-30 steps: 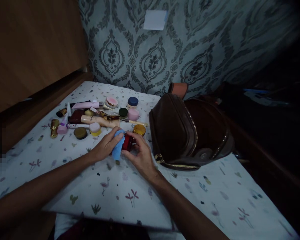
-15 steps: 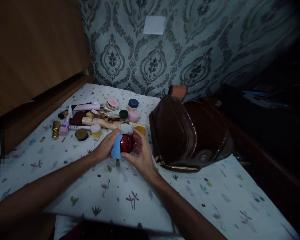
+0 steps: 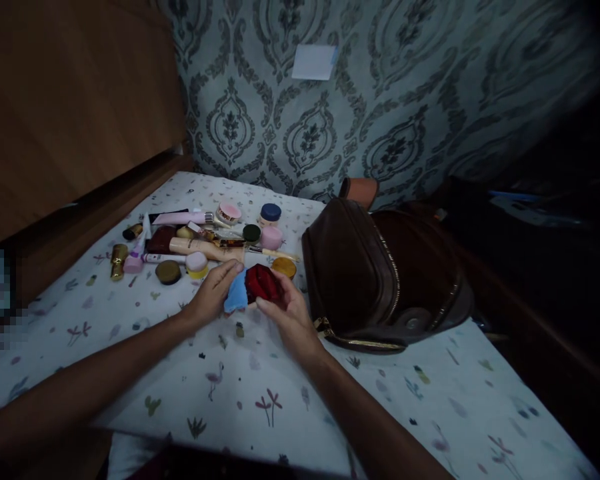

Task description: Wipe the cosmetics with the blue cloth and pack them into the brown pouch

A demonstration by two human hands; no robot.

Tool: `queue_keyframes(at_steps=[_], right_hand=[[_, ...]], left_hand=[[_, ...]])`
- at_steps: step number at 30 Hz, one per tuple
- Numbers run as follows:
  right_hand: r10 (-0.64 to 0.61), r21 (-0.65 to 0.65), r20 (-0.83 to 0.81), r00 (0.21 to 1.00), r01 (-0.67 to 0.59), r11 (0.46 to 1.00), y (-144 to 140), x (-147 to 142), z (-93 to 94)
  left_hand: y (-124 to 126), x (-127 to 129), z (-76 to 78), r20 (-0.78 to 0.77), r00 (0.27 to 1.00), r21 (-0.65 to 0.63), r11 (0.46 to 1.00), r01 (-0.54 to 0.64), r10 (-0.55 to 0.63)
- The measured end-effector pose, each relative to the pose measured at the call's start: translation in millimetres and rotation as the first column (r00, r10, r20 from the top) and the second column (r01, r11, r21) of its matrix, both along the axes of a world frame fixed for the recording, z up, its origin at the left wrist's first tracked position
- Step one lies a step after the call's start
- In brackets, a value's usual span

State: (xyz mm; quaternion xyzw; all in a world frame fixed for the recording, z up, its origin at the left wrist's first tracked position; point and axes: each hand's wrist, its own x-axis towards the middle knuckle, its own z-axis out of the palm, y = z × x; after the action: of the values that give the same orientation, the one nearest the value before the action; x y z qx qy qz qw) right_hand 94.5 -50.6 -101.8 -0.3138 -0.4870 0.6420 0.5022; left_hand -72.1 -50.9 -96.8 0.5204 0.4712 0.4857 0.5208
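My left hand point(image 3: 214, 293) is closed on a light blue cloth point(image 3: 237, 291), pressing it against one side of a shiny dark red jar point(image 3: 263, 283). My right hand point(image 3: 294, 313) grips the jar's other side, thumb in front and fingers partly hidden behind it. Both hands are above the patterned tablecloth point(image 3: 180, 373). Just beyond the jar lies a round yellow-lidded container point(image 3: 284, 268). A beige tube point(image 3: 205, 249) and a thin brush point(image 3: 273, 253) lie behind my hands.
Several cosmetics are grouped at the back left, among them a pink-lidded jar point(image 3: 229, 212), a blue-lidded jar point(image 3: 270, 213), an olive round case point(image 3: 168, 271) and a gold bottle point(image 3: 119, 261). A brown leather bag point(image 3: 350, 267) stands on the right. A wooden cabinet point(image 3: 80, 100) borders the left.
The jar has been turned and tilted in my hands, now showing a faceted red face. My right fingers have shifted around it. The view has tipped slightly upward.
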Motion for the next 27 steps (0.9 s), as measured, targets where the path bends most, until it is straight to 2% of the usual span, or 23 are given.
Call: queue_keyframes(at_steps=[3, 5, 7, 9, 11, 14, 19, 22, 27], right_hand=[[-0.004, -0.103, -0.123, 0.992, -0.008, 0.995, 0.8, -1.0, 0.5], [-0.007, -0.170, -0.171, 0.985, -0.023, 0.985, 1.4, -0.7, 1.0], [0.006, -0.220, -0.205, 0.979, -0.052, 0.974, 1.2, 0.1, 1.6], [0.033, -0.260, -0.226, 0.974, -0.093, 0.961, 0.3, 1.0, 1.8], [0.088, -0.289, -0.230, 0.969, -0.154, 0.945, -0.8, 1.5, 1.6], [0.181, -0.304, -0.227, 0.957, -0.246, 0.920, -1.8, 2.1, 0.5], [0.287, -0.278, -0.217, 0.933, -0.341, 0.898, -2.2, 4.1, -2.1], [0.343, -0.218, -0.169, 0.924, -0.374, 0.901, -3.9, 4.3, -3.3], [0.256, -0.195, -0.125, 0.959, -0.277, 0.941, -6.1, 2.4, -2.8]], left_hand=[[5.6, -3.2, 0.5, 0.036, 0.991, 0.003, 0.992, -0.127, 0.127], [7.3, -5.2, 2.5, 0.017, 0.973, 0.092, 0.969, -0.230, 0.230], [5.9, -6.5, 4.8, -0.041, 0.961, 0.211, 0.942, -0.259, 0.274], [1.6, -6.5, 7.0, -0.150, 0.954, 0.330, 0.923, -0.198, 0.259], [-3.9, -5.2, 8.7, -0.301, 0.927, 0.437, 0.896, -0.075, 0.225], [-10.2, -2.2, 10.7, -0.459, 0.863, 0.518, 0.853, 0.066, 0.212], [-11.1, -0.9, 12.6, -0.474, 0.869, 0.472, 0.874, 0.118, 0.139], [-8.9, -2.1, 12.3, -0.442, 0.891, 0.408, 0.908, 0.097, 0.103], [-4.9, -3.2, 10.2, -0.335, 0.939, 0.315, 0.948, 0.036, 0.076]])
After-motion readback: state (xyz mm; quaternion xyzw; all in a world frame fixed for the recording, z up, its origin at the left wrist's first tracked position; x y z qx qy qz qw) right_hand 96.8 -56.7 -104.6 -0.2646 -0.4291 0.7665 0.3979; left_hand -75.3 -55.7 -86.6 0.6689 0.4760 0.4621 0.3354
